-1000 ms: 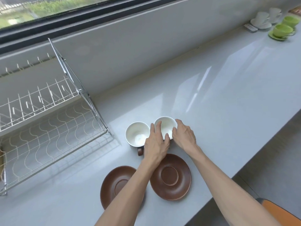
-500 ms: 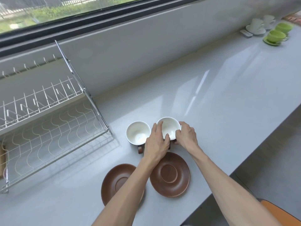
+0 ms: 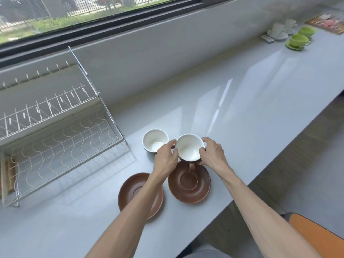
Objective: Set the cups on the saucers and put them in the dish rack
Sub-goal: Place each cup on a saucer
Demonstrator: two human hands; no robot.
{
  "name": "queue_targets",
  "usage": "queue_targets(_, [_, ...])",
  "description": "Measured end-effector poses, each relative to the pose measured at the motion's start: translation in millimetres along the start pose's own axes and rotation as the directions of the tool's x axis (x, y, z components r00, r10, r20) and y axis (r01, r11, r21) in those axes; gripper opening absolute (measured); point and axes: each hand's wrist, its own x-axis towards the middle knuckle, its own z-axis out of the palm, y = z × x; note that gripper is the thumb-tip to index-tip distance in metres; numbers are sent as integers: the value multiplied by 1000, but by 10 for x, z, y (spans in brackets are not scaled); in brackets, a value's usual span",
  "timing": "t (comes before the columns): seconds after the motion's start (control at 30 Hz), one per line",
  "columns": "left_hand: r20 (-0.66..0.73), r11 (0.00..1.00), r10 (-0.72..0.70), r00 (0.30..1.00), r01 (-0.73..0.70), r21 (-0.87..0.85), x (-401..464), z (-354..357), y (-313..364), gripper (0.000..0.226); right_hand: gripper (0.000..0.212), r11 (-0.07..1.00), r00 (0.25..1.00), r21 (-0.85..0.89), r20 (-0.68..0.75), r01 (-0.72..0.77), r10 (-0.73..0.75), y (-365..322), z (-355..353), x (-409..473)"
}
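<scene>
Two brown cups with white insides are on the grey counter. The right cup (image 3: 189, 148) is lifted and tilted toward me, its brown handle pointing down over the far rim of the right brown saucer (image 3: 189, 185). My left hand (image 3: 165, 160) grips its left side and my right hand (image 3: 212, 154) grips its right side. The left cup (image 3: 154, 140) stands upright on the counter just behind my left hand. The left brown saucer (image 3: 130, 190) lies partly under my left forearm. The wire dish rack (image 3: 55, 135) stands at the left.
Far right along the counter sit two green cups on saucers (image 3: 297, 40) and white cups on a saucer (image 3: 278, 31), with a printed paper (image 3: 327, 23) beyond. The counter's front edge runs diagonally at the right; an orange seat (image 3: 316, 233) is below it.
Both hands have closed round the right cup and raised it off the counter, drawing it toward the right saucer. The camera view has shifted slightly.
</scene>
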Motion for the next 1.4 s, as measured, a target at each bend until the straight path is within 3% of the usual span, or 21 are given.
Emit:
queue_targets(0.1, [35, 1000, 4, 999, -4, 1, -219, -51, 24, 38, 51, 1000, 1000, 24, 11, -11, 10, 77, 26, -187])
queue_targets(0.3, [70, 1000, -22, 997, 22, 5, -523, -22, -133, 45, 52, 998, 999, 39, 21, -44, 43, 230, 138, -524])
queue_targets(0.57, [84, 999, -22, 996, 19, 39, -787, 4, -312, 38, 51, 996, 997, 60, 47, -67, 64, 339, 241, -803])
queue_targets(1.17, [116, 997, 66, 991, -70, 37, -775, 74, -391, 15, 52, 992, 992, 62, 53, -114, 111, 374, 271, -837])
queue_targets(1.3, [149, 997, 30, 988, -41, 71, -711, 49, -384, 24, 49, 995, 992, 0, 73, -104, 103, 394, 257, -762])
queue_targets(1.4, [147, 991, -20, 989, 1, 133, -642, -13, -370, 37, 46, 977, 997, -206, 45, -59, 69, 350, 232, -686])
